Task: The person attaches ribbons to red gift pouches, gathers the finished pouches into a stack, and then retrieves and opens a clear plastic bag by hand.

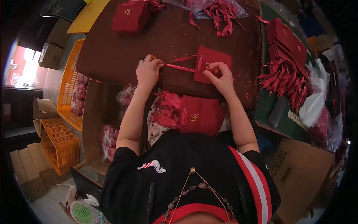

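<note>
- Position: the red bag (216, 55) lies on the brown tabletop (119, 52) in front of me, gold-coloured lettering upward, a little to my right.
- Left hand (148, 71): fingertips pinched together on the red ribbon (180, 68), whose two strands run from my grip to the bag's near-left edge.
- Right hand (223, 77): over the bag, thumb and forefinger parted and gripping nothing visible. I cannot tell whether the other fingers press on its face.
- Weight: judged light. I would expect a pull on the ribbon to drag the bag unless its face is steadied. Whether anything is inside cannot be seen.
- Stiffness: the panels look like thin card, fairly firm when flat but liable to crease under a hard squeeze.
- Ribbon: judged soft, limp and somewhat slippery; it calls for a fingertip pinch, both strands together.
- Recommended hold: flat fingers on the panel or a light pinch at a side edge, keeping pressure off the lettering, which may scuff.
- Surroundings: more red bags (204, 115) lie close to my body; a bag stack (285, 43) with trailing ribbons sits to my right.
</note>
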Demonstrator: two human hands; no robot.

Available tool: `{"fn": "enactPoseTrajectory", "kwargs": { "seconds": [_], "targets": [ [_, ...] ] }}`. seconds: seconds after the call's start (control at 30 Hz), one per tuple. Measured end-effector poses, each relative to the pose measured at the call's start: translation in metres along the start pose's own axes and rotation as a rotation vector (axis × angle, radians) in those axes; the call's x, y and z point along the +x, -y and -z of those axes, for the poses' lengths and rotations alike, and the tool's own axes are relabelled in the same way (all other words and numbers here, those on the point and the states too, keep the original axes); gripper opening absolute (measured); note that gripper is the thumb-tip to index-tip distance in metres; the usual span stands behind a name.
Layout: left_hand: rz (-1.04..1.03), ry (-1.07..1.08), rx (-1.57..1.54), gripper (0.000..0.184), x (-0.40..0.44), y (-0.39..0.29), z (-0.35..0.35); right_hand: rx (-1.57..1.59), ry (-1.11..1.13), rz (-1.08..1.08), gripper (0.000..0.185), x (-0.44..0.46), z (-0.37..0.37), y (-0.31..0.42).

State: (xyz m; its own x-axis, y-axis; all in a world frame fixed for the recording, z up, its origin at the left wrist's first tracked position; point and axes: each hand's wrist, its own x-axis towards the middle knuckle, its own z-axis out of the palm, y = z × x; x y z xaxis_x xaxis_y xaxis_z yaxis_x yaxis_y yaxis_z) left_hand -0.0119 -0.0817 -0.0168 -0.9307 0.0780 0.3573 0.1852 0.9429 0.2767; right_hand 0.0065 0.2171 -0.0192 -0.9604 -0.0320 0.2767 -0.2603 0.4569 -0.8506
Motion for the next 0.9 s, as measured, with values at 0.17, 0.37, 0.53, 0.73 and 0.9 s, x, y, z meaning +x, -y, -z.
{"fn": "enactPoseTrajectory", "kwargs": {
  "seconds": [0.17, 0.37, 0.53, 0.73, 0.9],
  "targets": [
    [-0.099, 0.039, -0.133, 0.053, -0.016, -0.034, 0.017, 0.079, 0.057, -0.096, 0.027, 0.013, -0.002, -0.003],
    [-0.550, 0.117, -0.248, 0.049, -0.030, -0.083, -0.012, -0.095, -0.038, -0.013, 0.032, 0.084, 0.021, -0.019],
    [-0.500, 0.169, -0.160, 0.033, -0.032, -0.085, -0.009, -0.481, -0.234, 0.105, 0.032, 0.148, 0.014, -0.064],
    [-0.606, 0.137, -0.299, 0.040, -0.034, -0.069, -0.006, -0.640, -0.026, -0.035, 0.021, 0.115, 0.033, -0.048],
    [-0.560, 0.253, -0.329, 0.051, -0.038, -0.064, -0.006, -0.739, 0.212, -0.309, 0.022, 0.036, 0.089, -0.018]
  ]
}}
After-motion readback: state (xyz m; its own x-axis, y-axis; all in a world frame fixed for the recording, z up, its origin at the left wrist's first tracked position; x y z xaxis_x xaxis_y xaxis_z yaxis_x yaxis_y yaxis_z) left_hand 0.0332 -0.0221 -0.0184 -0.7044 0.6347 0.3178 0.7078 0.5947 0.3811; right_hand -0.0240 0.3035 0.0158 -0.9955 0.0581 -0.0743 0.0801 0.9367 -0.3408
